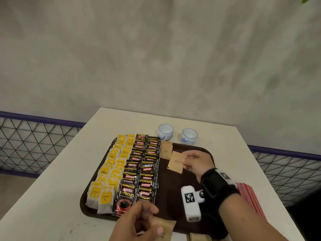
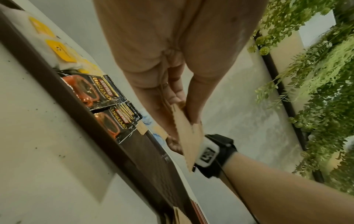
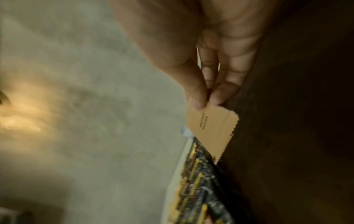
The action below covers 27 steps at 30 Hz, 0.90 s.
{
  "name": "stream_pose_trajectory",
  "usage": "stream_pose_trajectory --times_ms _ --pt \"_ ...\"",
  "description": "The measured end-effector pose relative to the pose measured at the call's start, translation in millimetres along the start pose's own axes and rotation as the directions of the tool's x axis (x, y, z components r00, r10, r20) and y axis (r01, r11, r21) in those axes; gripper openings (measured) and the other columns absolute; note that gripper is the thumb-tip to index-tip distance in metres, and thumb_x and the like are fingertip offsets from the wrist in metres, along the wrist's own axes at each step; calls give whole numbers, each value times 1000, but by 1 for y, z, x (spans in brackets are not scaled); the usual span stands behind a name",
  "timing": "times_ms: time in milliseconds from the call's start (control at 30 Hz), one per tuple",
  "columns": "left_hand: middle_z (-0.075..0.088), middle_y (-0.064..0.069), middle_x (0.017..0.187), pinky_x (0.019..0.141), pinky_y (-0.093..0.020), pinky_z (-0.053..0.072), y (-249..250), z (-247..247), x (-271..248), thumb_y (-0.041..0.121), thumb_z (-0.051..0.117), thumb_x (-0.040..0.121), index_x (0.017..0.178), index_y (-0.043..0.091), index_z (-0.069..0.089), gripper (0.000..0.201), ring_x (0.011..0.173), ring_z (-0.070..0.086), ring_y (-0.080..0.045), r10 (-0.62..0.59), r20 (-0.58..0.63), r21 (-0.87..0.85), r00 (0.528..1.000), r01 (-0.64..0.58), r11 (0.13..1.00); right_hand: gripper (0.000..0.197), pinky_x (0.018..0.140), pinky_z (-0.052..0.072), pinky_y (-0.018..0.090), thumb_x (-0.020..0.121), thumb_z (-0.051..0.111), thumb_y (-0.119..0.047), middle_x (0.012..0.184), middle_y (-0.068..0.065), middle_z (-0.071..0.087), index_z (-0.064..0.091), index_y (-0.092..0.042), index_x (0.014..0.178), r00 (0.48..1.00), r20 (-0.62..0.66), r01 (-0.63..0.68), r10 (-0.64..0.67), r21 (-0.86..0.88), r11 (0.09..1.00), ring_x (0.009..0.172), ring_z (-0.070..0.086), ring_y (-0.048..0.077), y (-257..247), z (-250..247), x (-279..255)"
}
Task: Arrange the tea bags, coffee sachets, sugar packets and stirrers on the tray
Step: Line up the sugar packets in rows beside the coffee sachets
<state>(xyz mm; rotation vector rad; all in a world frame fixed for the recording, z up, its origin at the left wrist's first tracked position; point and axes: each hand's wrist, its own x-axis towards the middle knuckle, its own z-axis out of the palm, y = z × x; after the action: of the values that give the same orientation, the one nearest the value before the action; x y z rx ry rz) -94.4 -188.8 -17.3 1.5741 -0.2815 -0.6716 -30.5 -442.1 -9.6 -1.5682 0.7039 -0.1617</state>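
The tray (image 1: 189,171) is dark brown. The tea bags (image 1: 111,173) on it are white with yellow labels. The coffee sachets (image 1: 142,169) are black with red lettering panels, yellow bands and an orange-red cup picture. The sugar packets are plain kraft brown with small dark print: one placed sugar packet (image 1: 166,151), one in the right hand (image 1: 194,164) and one in the left hand (image 1: 139,221). The stirrers (image 1: 250,199) are red with pale stripes. Two cups (image 1: 177,134) are white with blue markings. The worktop (image 1: 52,197) is off-white with dark specks. The wrist strap (image 1: 217,185) is black; its camera block (image 1: 190,202) is white with a black-and-white square marker.
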Motion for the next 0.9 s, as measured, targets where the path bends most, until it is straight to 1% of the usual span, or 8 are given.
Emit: stream_pose_trajectory --times_ms 100,167,300,400,467,533,667,900 --pt "66 1 69 79 -26 52 -8 -4 9 58 89 21 91 15 67 86 68 61 -11 -63 66 -52 996 66 996 26 67 58 29 81 65 12 82 10 66 64 -13 76 998 -57 -26 19 -125 992 73 65 18 7 21 43" --pt "66 0 66 71 -21 51 -11 -9 17 55 89 13 86 11 68 88 63 60 -10 -110 83 -74 990 116 991 27 69 59 32 79 65 13 83 12 66 64 -13 75 995 -81 -62 51 -137 989 72 65 20 10 33 63" --pt "61 -7 56 52 -16 44 -15 -15 25 37 68 22 58 7 69 47 48 56 -12 -116 92 -129 989 128 983 30 73 60 39 72 71 12 87 12 66 63 -17 75 995 -85 -78 62 -206 976 78 68 24 17 48 94" --pt "59 -1 54 63 -23 43 -16 -16 31 57 83 15 76 5 66 82 54 52 -16 -108 71 -146 992 118 982 33 81 59 44 61 75 5 91 10 69 63 -23 74 993 -116 -59 27 -279 958 88 70 27 26 51 114" --pt "61 4 57 69 -23 45 -17 -18 32 69 83 12 89 7 62 101 59 54 -10 -87 51 -115 995 93 989 31 80 59 44 61 74 3 91 9 69 61 -23 75 990 -142 -53 10 -300 953 89 70 27 31 51 119" --pt "63 11 63 72 -17 47 -15 -16 29 70 82 18 94 11 62 98 61 55 -1 -14 47 -73 999 17 997 31 79 59 43 62 74 3 91 10 68 59 -21 76 989 -148 -43 -3 -303 952 87 69 26 34 51 120" --pt "64 12 65 68 -11 46 -12 -13 25 69 82 23 94 14 64 91 62 56 2 29 11 -30 1000 -29 999 34 76 60 43 58 75 5 89 11 69 60 -20 76 989 -148 -56 10 -308 950 84 70 27 36 49 123" --pt "67 0 73 73 -21 51 -13 -17 23 63 85 32 90 23 68 73 70 63 -11 32 -8 30 999 -32 999 23 76 60 41 71 68 -2 85 7 69 59 -23 77 985 -149 24 -88 -386 922 80 70 26 25 48 104"
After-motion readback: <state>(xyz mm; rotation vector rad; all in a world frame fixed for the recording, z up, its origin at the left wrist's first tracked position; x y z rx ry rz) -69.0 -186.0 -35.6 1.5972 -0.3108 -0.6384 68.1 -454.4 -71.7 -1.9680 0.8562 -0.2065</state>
